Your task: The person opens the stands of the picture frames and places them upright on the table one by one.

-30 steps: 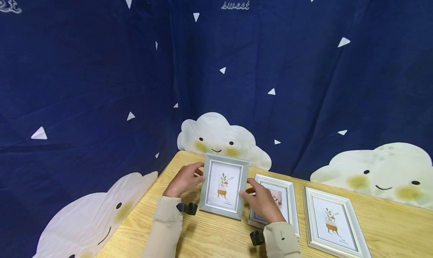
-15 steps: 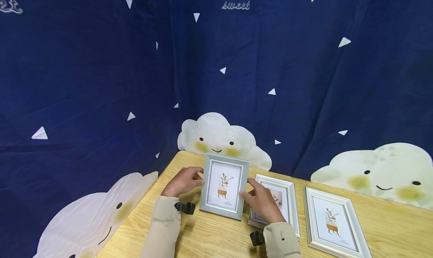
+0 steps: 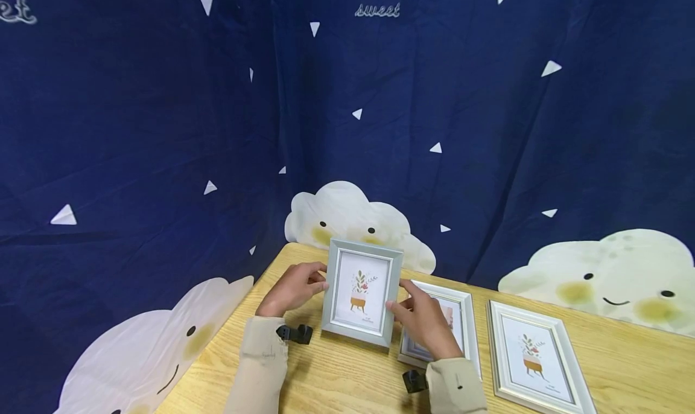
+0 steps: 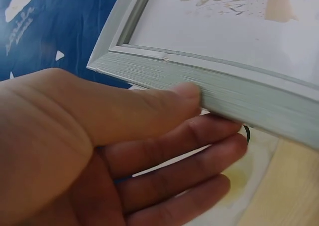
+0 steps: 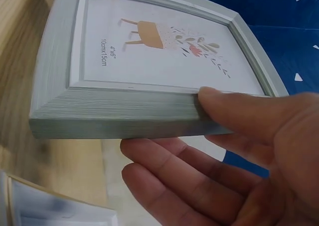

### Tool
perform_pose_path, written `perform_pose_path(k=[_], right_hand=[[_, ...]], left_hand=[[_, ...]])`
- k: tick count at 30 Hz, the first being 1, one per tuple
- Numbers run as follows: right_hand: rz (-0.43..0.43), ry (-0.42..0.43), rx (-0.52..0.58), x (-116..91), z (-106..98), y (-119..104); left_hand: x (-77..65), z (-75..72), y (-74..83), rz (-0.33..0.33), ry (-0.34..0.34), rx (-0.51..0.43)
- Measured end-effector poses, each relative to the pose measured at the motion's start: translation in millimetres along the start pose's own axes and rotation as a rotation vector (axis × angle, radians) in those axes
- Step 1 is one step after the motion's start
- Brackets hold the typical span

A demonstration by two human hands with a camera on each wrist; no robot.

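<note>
A grey-green picture frame (image 3: 361, 288) with a potted-plant print stands nearly upright, tilted back, above the left part of the table. My left hand (image 3: 292, 288) holds its left side; in the left wrist view the thumb lies on the rim (image 4: 239, 94) and the fingers reach behind. On the opposite side my right hand (image 3: 426, 320) pinches the frame, thumb on the front moulding (image 5: 134, 104) and fingers behind it. The frame's back is hidden. Whether its lower edge touches the wood cannot be told.
Behind my right hand, a silver-white frame (image 3: 468, 323) with a photo lies partly covered. Another silver-white frame (image 3: 534, 359) with a plant print lies further right. Both are on the wooden table (image 3: 331, 378). A dark blue cloth (image 3: 380, 160) with clouds hangs behind the table's edge.
Both hands have raised the grey-green frame slightly, and it has shifted a touch to the right. The two silver-white frames have stayed put.
</note>
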State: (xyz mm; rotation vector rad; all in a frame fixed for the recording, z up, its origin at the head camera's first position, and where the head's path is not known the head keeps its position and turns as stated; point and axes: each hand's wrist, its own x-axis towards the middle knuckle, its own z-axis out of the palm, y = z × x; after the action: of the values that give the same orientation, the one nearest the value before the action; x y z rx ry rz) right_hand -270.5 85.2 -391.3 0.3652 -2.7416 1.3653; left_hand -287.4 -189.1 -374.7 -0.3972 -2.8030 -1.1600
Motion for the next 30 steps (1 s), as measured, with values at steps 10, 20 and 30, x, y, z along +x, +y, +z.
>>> perform_pose_path(k=[10, 20, 30], right_hand=[[-0.025, 0.073, -0.044, -6.4, -12.4, -15.7], [-0.057, 0.151, -0.029, -11.1, -22.6, -27.3], [-0.064, 0.232, -0.023, -12.3, -24.3, -30.3]], left_hand=[[-0.2, -6.5, 7.9, 0.076, 0.107, -0.038], [-3.7, -14.0, 19.3, 0.163, 0.17, -0.071], [-5.0, -16.0, 24.9, 0.151, 0.192, -0.089]])
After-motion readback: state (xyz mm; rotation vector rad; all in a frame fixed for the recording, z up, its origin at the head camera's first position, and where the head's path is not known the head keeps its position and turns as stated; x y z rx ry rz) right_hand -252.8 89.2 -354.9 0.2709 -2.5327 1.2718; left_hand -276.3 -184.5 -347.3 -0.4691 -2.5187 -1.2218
